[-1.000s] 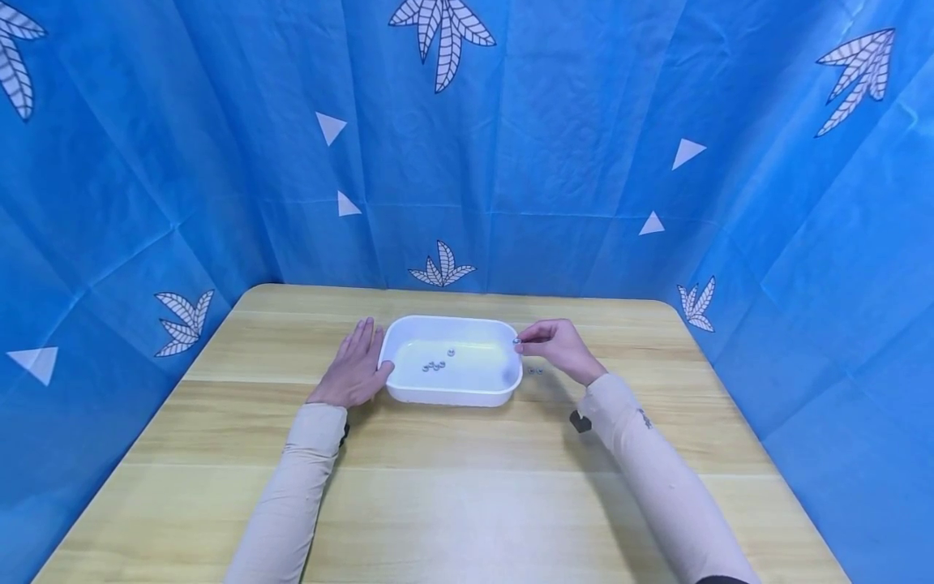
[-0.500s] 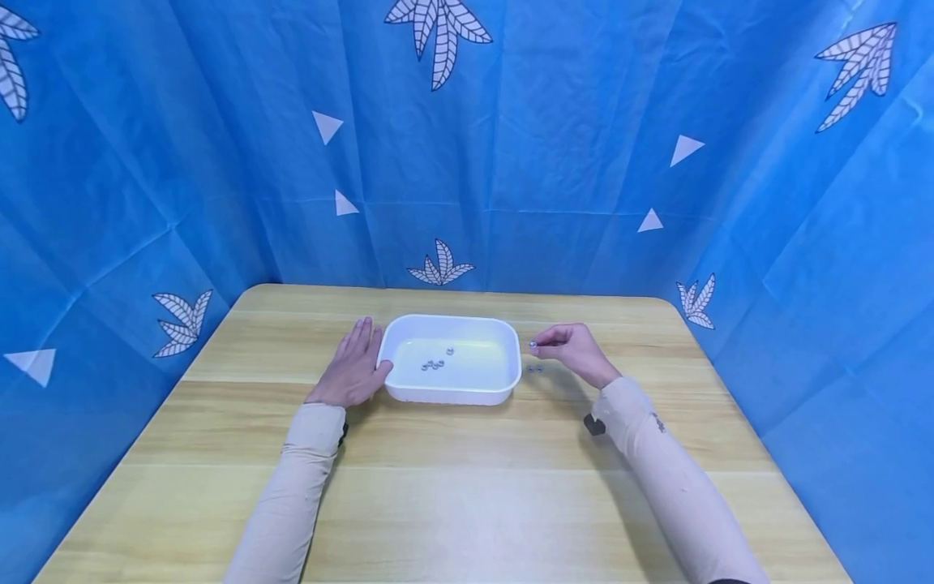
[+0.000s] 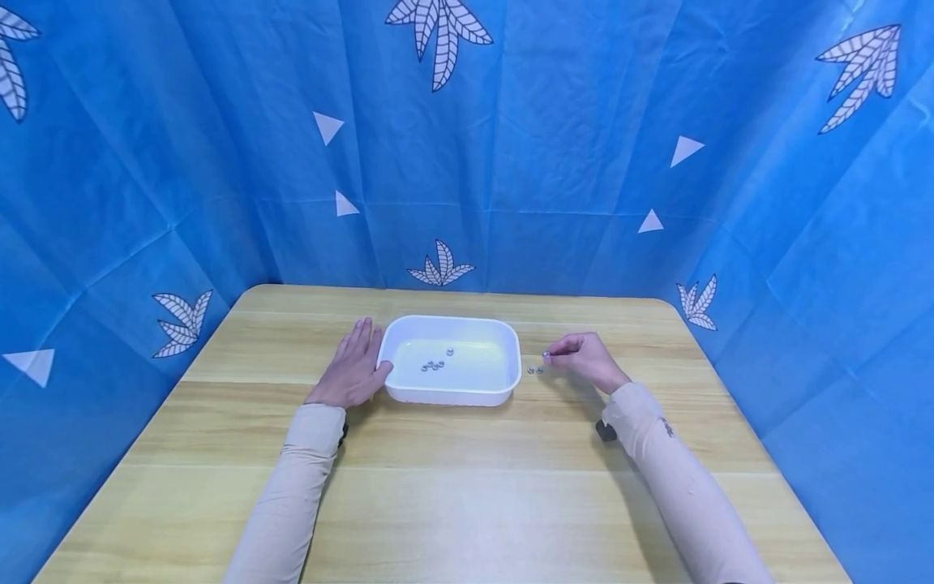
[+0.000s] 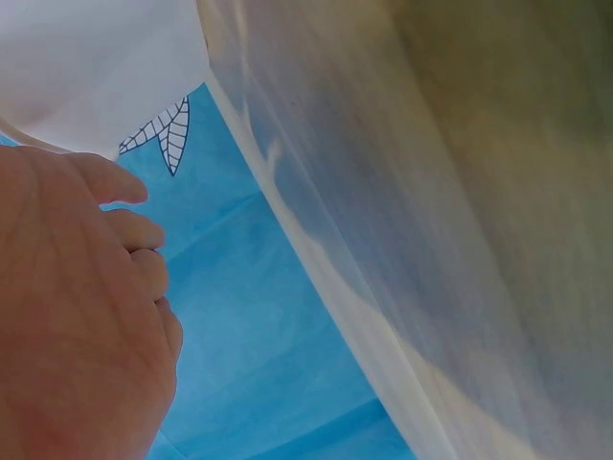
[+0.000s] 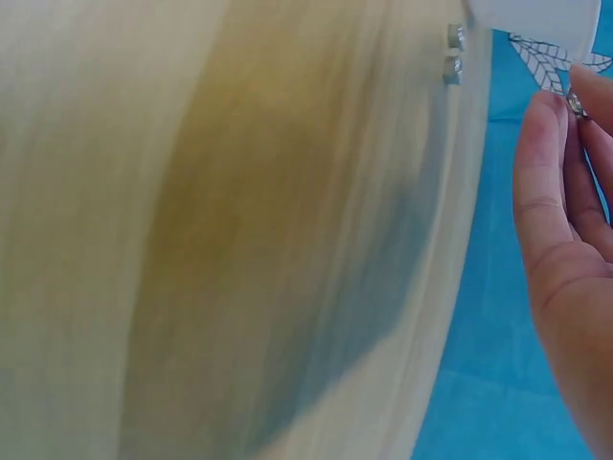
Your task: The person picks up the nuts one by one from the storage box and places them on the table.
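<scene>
1. A white tray (image 3: 452, 397) is being supported by the wood-grained surface (image 3: 452, 519), near its far edge.
2. Five small shiny pieces (image 3: 441, 364) are being contained in the tray: four are being seen clustered together, one is being seen slightly apart, to the right of and beyond the cluster.
3. The left side of the tray is being touched by the left hand (image 3: 353, 369). Its fingers are being kept extended along the outside; its thumb is being laid at the rim. Nothing is being gripped by it.
4. One shiny piece (image 3: 546, 355) is being pinched between the thumb and fingers of the right hand (image 3: 587, 359), to the right of the tray and well apart from the left hand. The finish of this piece is being partly hidden by the fingertips.
5. Two loose pieces (image 3: 540, 371) are being carried by the surface, side by side, between the tray and the right hand.
6. Both forearms are being covered by pale sleeves (image 3: 288, 487); a black item (image 3: 606, 431) is being seen beneath the right cuff.
7. The work area is being enclosed by a blue curtain (image 3: 540, 122), on which white leaves and triangles are being displayed.
</scene>
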`<act>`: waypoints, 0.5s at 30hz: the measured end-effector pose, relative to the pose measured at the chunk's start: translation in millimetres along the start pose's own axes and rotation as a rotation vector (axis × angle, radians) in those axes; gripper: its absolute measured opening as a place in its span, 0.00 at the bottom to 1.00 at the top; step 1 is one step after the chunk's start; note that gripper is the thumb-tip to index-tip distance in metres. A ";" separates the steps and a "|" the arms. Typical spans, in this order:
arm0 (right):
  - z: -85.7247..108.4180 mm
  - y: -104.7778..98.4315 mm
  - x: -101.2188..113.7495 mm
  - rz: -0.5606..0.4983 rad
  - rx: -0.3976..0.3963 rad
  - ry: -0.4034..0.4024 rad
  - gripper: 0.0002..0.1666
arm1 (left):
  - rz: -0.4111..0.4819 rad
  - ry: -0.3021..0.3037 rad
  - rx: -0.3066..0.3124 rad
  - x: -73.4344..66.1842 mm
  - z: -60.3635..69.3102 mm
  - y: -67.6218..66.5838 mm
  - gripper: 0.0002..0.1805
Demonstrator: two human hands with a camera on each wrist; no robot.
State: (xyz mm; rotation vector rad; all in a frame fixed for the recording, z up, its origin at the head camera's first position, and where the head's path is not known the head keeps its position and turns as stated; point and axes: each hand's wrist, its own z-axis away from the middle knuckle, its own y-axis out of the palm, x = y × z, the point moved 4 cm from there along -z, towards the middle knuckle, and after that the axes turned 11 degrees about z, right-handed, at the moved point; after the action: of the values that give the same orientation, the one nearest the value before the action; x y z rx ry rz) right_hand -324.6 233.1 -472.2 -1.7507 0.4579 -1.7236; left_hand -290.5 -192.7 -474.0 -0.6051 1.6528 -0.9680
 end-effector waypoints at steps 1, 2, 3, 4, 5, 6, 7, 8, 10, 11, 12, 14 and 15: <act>0.1 0.4 -2.0 0.005 0.004 0.004 0.18 | 0.003 0.001 -0.001 -0.2 0.2 0.1 0.41; 0.1 0.8 -3.8 0.008 0.007 0.007 0.18 | 0.008 0.002 -0.003 -0.3 0.6 0.1 0.41; 0.3 1.1 -5.4 0.011 0.009 0.012 0.17 | 0.009 0.001 -0.005 -0.3 0.8 0.4 0.41; 0.3 1.4 -6.9 0.008 0.010 0.017 0.17 | 0.012 0.002 -0.007 -0.6 1.1 0.3 0.41; 0.3 1.7 -8.5 0.005 0.013 0.022 0.18 | 0.015 0.003 -0.008 -0.5 1.2 0.4 0.41; 0.3 1.8 -10.0 0.006 0.014 0.027 0.18 | 0.021 0.005 -0.010 -0.6 1.4 0.2 0.41; 0.4 2.0 -11.2 0.008 0.014 0.031 0.18 | 0.021 0.004 -0.010 -0.5 1.4 0.2 0.41; 0.3 2.1 -12.0 0.004 0.015 0.036 0.18 | 0.020 0.002 -0.009 -0.1 1.4 0.3 0.41; 0.6 2.2 -13.5 0.005 0.021 0.040 0.18 | 0.018 -0.002 -0.003 0.1 1.2 0.3 0.41; 0.7 2.2 -14.2 0.006 0.027 0.039 0.18 | 0.012 -0.006 0.001 0.4 0.9 0.4 0.41; 0.7 2.1 -14.9 0.007 0.030 0.041 0.18 | 0.008 -0.010 0.006 0.6 0.6 0.6 0.41; 0.5 2.0 -16.5 0.008 0.033 0.051 0.17 | 0.003 -0.014 0.013 0.9 -0.3 0.8 0.41; 0.4 1.9 -17.3 0.010 0.035 0.056 0.17 | 0.001 -0.016 0.016 1.0 -0.6 1.0 0.41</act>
State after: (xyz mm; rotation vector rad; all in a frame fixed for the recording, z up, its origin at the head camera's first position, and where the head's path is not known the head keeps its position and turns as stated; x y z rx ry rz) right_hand -325.3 242.9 -486.6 -1.6765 0.4579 -1.7672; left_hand -291.3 -192.8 -475.3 -0.5996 1.6297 -0.9722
